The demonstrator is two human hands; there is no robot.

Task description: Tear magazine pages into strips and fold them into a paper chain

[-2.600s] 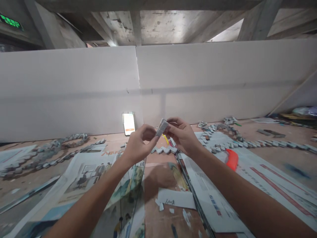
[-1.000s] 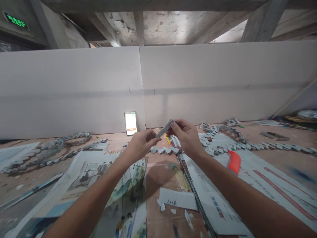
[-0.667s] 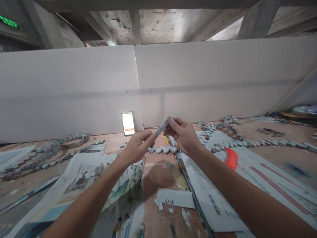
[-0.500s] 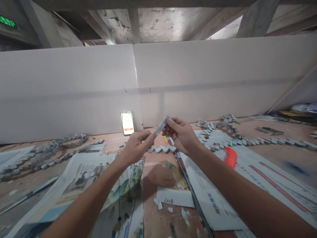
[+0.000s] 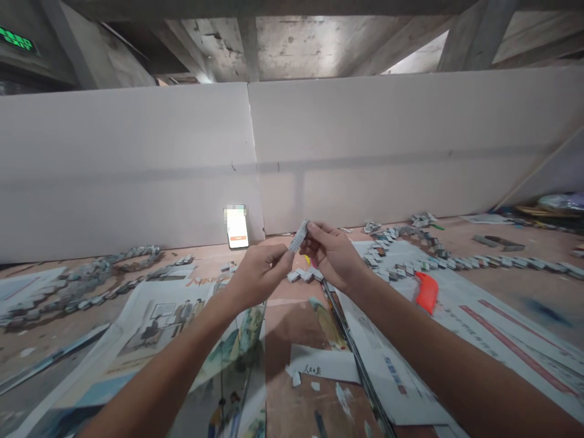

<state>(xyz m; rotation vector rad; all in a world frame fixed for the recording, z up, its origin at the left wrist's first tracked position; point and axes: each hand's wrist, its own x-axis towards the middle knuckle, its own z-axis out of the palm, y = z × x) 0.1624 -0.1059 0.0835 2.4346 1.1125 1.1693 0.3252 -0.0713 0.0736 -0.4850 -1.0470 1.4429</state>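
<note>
Between my two hands is a narrow folded strip of newspaper (image 5: pixel 298 236), held up at a slant above the table. The thumb and fingers of my left hand (image 5: pixel 263 271) pinch its lower end. At its upper end, the fingertips of my right hand (image 5: pixel 332 250) are closed on the paper. Just beneath the hands lies a short zigzag chain of folded paper (image 5: pixel 305 275). Part of a small yellow and pink object is hidden behind my right hand.
A lit phone (image 5: pixel 237 228) leans on the white partition (image 5: pixel 365 146). Long folded-paper chains lie left (image 5: pixel 104 271) and right (image 5: pixel 474 263). A red-handled object (image 5: pixel 426 292) rests on newspaper sheets (image 5: pixel 387 359). A metal ruler (image 5: pixel 55 359) lies at left; paper scraps (image 5: pixel 296 378) lie in front.
My left hand has shifted slightly right, closer to my right hand. The paper strip stands steeper and less of it shows between them.
</note>
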